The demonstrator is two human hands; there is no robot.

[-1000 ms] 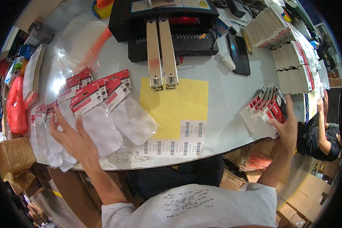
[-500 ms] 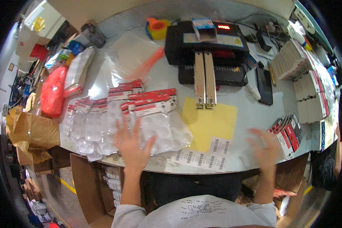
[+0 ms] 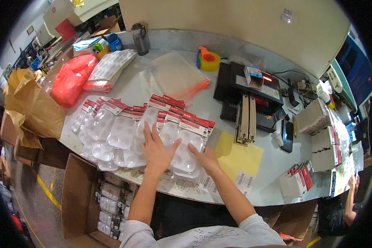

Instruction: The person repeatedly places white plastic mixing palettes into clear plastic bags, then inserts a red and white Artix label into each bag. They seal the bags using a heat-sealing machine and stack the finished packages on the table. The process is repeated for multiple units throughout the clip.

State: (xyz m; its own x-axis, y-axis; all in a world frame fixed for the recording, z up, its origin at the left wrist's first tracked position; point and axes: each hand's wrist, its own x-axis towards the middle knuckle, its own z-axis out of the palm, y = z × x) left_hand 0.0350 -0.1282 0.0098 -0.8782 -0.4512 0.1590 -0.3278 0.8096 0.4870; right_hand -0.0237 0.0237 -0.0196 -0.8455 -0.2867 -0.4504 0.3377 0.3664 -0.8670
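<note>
Several clear packs of white plastic palettes with round wells and red header cards lie overlapped across the table's left half. Fingers spread, my left hand (image 3: 156,149) lies flat on the packs near their middle. At the right end, my right hand (image 3: 208,159) is at the edge of a palette pack (image 3: 188,155), its thumb over the front and its other fingers partly hidden along the side. Beside it lies a yellow sheet (image 3: 248,159), with white barcode label sheets (image 3: 244,182) on its near part.
A black sealing machine (image 3: 252,87) with two metal rails stands behind the yellow sheet. Tape (image 3: 208,60), clear bags (image 3: 175,74) and a red bag (image 3: 73,78) lie farther back. Card stacks (image 3: 324,138) line the right side. An open carton (image 3: 80,198) stands below the front edge.
The view has turned and shifted. My right hand has come left from above the table to the packs. My left hand stays over the packs, which now lie more neatly together.
</note>
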